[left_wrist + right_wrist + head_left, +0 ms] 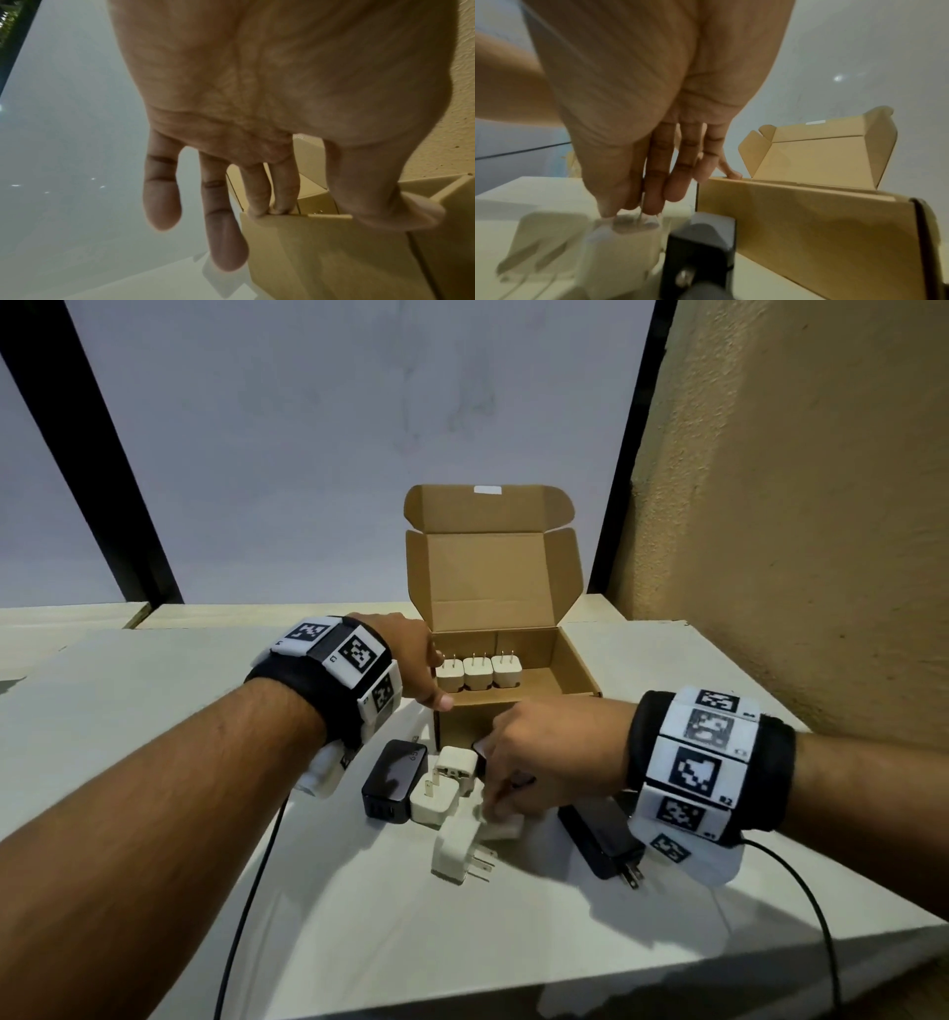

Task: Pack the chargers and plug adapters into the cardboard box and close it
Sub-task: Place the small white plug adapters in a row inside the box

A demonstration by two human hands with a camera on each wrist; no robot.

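The open cardboard box (579, 667) stands mid-table with its lid upright. Three white chargers (478, 672) stand in a row inside, prongs up. My left hand (430, 680) holds the box's near left corner, thumb on the front wall and fingertips (259, 209) on the rim of the box (321, 253). In front of the box (808, 223), my right hand (490, 806) pinches a white charger (506, 827) lying in the pile; thumb and forefinger of this hand (628, 211) meet at the top of that charger (618, 249), which is blurred.
Loose on the table lie three white plug adapters (435, 796) (457, 762) (459, 855), a black charger (393, 778) at the left and a longer black one (598, 839) under my right wrist. Wrist cables (251, 891) trail toward me. A tan wall (796, 505) rises at the right.
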